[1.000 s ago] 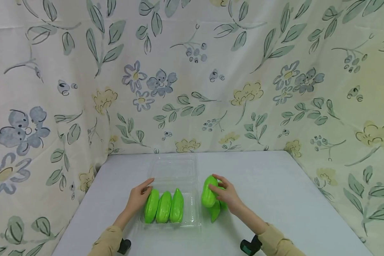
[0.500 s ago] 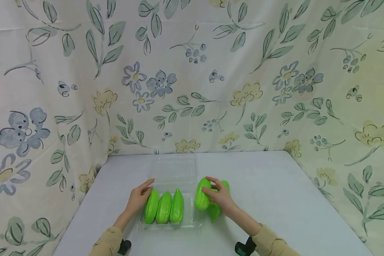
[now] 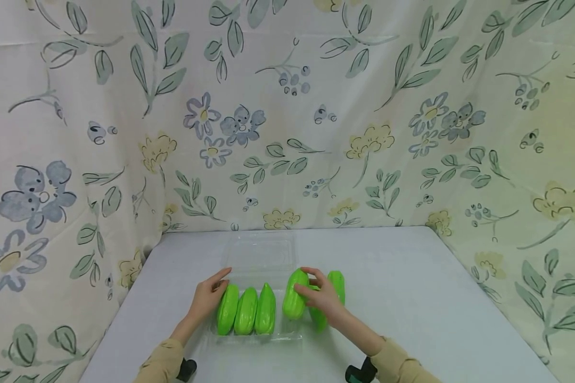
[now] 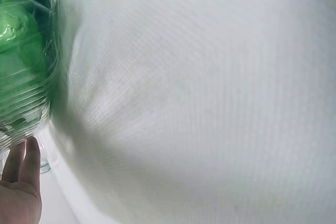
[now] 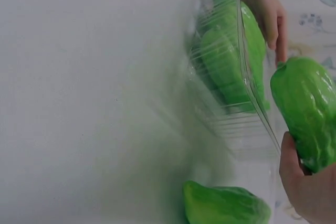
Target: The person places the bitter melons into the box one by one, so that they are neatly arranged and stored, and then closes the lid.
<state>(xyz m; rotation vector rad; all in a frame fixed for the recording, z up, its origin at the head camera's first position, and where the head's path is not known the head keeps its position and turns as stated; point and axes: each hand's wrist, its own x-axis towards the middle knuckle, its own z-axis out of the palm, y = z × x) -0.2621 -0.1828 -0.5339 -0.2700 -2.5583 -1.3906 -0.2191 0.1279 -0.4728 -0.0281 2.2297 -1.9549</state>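
My right hand (image 3: 325, 302) grips a glossy green pepper (image 3: 294, 298) between thumb and fingers, raised at the right side of a clear plastic box (image 3: 288, 336). Inside the box stand three more green peppers (image 3: 244, 314) side by side at the left and middle. At the box's left side, my left hand (image 3: 206, 300) rests with fairly straight fingertips touching its wall, as the left wrist view shows. Behind the right hand lie two loose green peppers, one farther back (image 3: 337, 284) and one partly hidden below the fingers (image 3: 318, 319).
The box's clear lid (image 3: 261, 252) lies folded back behind it. A white cloth (image 3: 388, 276) covers the table. Floral curtains (image 3: 287, 106) hang close behind and along both sides. Dark wrist devices (image 3: 361, 369) sit at both sleeves.
My right hand has carried the gripped pepper leftward to the box's right side, uncovering more of the loose pepper at the back. My left hand has stayed in place.
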